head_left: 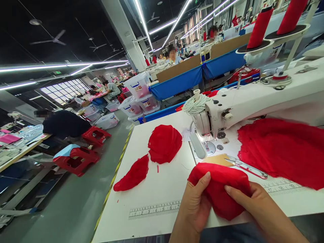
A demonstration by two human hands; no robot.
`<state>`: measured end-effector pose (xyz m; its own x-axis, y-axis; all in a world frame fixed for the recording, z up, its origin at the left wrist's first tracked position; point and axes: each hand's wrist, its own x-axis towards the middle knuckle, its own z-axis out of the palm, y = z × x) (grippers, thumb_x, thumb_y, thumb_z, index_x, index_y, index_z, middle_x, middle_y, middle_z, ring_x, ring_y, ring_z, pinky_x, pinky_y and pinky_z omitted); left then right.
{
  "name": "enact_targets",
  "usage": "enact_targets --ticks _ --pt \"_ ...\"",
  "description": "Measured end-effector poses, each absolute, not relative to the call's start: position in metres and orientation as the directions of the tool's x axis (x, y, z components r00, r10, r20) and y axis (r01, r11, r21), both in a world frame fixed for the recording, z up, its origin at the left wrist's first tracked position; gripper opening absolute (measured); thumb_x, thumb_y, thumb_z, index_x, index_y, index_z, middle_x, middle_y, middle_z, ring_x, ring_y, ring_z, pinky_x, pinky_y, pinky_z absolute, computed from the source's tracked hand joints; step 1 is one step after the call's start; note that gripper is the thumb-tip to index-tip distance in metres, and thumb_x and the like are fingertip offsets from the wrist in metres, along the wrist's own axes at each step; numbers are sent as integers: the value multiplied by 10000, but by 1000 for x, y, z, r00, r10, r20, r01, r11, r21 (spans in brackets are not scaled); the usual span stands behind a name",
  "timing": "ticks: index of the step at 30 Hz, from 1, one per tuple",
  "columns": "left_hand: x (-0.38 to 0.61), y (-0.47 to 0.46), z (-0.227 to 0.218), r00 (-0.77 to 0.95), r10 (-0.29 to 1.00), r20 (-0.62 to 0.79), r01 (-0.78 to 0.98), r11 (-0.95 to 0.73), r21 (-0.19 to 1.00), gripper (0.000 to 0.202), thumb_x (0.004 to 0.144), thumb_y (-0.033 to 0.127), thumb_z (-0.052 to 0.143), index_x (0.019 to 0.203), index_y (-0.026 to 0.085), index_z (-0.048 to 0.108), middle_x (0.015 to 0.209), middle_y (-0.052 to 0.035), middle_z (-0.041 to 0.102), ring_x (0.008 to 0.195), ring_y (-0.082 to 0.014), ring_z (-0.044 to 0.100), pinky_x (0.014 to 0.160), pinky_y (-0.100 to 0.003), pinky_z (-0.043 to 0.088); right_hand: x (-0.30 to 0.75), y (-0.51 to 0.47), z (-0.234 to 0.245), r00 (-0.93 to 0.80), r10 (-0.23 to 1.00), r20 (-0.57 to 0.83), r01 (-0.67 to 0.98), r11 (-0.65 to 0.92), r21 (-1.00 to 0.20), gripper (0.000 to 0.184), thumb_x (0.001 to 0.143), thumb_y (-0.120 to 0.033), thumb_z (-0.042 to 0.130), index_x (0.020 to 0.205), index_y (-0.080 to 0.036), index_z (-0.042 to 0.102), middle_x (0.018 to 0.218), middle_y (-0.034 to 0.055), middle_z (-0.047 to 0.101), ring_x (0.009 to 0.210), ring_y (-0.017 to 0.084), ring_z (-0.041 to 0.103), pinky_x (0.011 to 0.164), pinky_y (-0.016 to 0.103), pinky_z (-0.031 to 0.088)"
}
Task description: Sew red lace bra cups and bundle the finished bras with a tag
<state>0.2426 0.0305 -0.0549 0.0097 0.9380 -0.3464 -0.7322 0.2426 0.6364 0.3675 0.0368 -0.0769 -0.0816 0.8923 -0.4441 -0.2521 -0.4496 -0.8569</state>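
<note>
Between my two hands, just above the front of the white table, is a piece of red fabric [220,199]. My left hand [196,202] pinches its left side with the thumb on top. At its right side my right hand [249,199] grips it the same way, fingers hidden beneath. Behind the fabric stands a white sewing machine [255,98]. Thread snips [245,166] lie by the machine's needle plate, just beyond my right hand. A rounded stack of red fabric [164,143] and a pointed red piece [133,173] lie on the left of the table.
A large heap of red fabric [283,152] covers the table's right side. A printed ruler [154,210] runs along the front. Red thread cones [260,28] stand above the machine. Clear plastic bins [138,84] and red stools [76,158] stand beyond; a seated person [65,123] leans over another table.
</note>
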Motion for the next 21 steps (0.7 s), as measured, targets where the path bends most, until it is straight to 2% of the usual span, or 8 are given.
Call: enact_targets --ticks 3,6,9,12,18,21 --pt "245 30 -49 -81 926 -368 -755 184 629 131 750 218 757 860 150 740 880 -60 748 856 -188 685 923 -325 503 368 35 -73 -123 863 -490 -327 -501 -801 287 565 -444 776 686 -192 711 680 38 697 656 239 641 681 330 543" --pt "242 30 -46 -154 898 -413 -792 138 595 135 673 209 819 751 148 726 780 -29 733 727 -139 665 832 -278 533 371 34 -72 -143 867 -477 -317 -497 -808 269 578 -437 774 654 -189 701 646 36 684 632 243 632 662 335 542" --pt "234 30 -46 -202 864 -461 -809 118 576 173 618 189 852 691 133 705 723 -19 714 696 -123 650 751 -242 538 374 32 -72 -168 871 -462 -294 -491 -820 257 595 -434 766 636 -187 708 627 29 664 620 236 619 636 320 532" --pt "226 31 -47 -223 820 -526 -823 131 553 198 597 159 858 699 113 696 749 -37 721 708 -132 655 751 -255 541 376 33 -71 -195 877 -438 -288 -478 -830 247 614 -423 764 669 -184 738 636 23 658 632 224 609 620 297 518" --pt "218 31 -41 -283 722 -632 -838 135 529 111 693 68 762 669 111 662 685 -32 706 624 -137 649 613 -248 532 384 38 -76 -236 879 -413 -147 -453 -879 264 612 -447 743 622 -183 723 581 27 649 616 271 618 606 352 531" --pt "209 33 -39 -303 709 -637 -842 114 527 101 755 49 698 686 115 663 689 -37 713 632 -144 662 613 -254 539 387 38 -77 -220 881 -418 -100 -447 -889 265 605 -444 742 625 -181 726 585 25 651 606 259 617 586 332 527"
